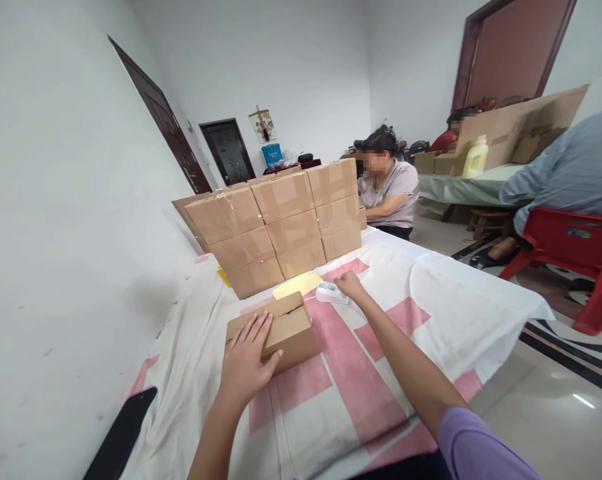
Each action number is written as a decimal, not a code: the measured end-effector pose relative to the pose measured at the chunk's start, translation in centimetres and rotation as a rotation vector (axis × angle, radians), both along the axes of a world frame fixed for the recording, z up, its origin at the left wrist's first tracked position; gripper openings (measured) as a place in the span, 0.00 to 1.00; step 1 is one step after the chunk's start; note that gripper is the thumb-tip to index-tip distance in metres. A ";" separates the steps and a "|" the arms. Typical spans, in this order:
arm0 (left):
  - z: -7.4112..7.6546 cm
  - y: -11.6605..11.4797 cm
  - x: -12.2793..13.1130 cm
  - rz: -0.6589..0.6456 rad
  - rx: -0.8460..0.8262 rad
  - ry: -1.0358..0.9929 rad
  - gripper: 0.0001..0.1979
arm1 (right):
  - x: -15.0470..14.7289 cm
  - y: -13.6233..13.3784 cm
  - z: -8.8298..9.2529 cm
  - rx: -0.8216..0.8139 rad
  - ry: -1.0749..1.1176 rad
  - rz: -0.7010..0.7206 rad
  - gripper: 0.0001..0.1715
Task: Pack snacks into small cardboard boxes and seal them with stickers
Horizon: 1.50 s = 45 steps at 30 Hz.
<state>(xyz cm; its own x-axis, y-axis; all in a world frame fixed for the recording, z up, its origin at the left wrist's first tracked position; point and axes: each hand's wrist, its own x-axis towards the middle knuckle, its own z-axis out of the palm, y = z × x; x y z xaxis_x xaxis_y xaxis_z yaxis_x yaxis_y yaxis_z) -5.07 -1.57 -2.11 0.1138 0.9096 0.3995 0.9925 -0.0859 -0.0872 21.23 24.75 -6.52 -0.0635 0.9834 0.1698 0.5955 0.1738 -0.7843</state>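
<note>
A closed cardboard box (293, 333) lies on the cloth-covered table, a narrow gap showing between its top flaps. My left hand (249, 353) rests flat on the near left part of its top, fingers spread. Beyond the box, my right hand (349, 285) is closed beside a small white object (331, 293); whether anything is inside the fingers is too small to tell. A pale yellow sheet (297, 285) lies between the box and a stack of taped cardboard boxes (295, 223).
The tablecloth (411, 387) is white with pink patches. A black object (123, 433) lies at the left edge by the wall. A person (393, 190) sits behind the stack. At the right, another person sits on a red chair (575, 247) near a second table.
</note>
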 end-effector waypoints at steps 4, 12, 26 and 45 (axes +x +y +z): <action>0.2 -0.4 0.4 0.002 0.015 0.012 0.34 | 0.2 0.0 0.1 -0.065 0.023 0.083 0.22; 0.4 -0.5 0.5 0.004 0.023 0.027 0.33 | 1.1 0.2 0.4 -0.247 0.184 0.158 0.16; -0.3 -0.4 0.1 -0.032 0.130 0.057 0.34 | 1.4 1.3 -0.8 -0.341 0.517 0.089 0.25; -0.2 -0.2 0.6 0.021 0.096 -0.007 0.35 | 1.9 -0.5 -0.5 -0.062 0.174 0.232 0.07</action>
<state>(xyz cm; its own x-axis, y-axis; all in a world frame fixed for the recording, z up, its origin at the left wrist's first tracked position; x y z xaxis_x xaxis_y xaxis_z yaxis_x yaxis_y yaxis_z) -4.52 -1.79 -2.28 0.0922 0.8695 0.4853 0.9946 -0.0571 -0.0866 23.14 24.22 -6.99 -0.2630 0.9549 0.1379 0.4011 0.2382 -0.8845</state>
